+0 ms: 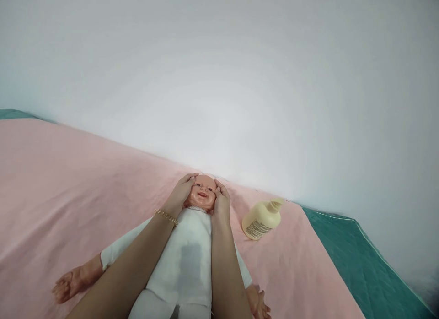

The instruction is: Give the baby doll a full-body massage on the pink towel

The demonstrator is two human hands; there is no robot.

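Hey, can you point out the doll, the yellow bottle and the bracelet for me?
Doll [189, 236]: head camera view, on the chest of its white outfit.
Yellow bottle [259, 220]: head camera view, on the body, below the pump.
Bracelet [166, 216]: head camera view, on its gold-coloured band.

A gold-coloured linked bracelet [166, 217] circles the left wrist [174, 208].

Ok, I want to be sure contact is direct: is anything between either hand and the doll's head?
Nothing visible is: the left hand and right hand touch opposite sides of the doll's head. The yellow bottle is off to the right, apart from both hands.
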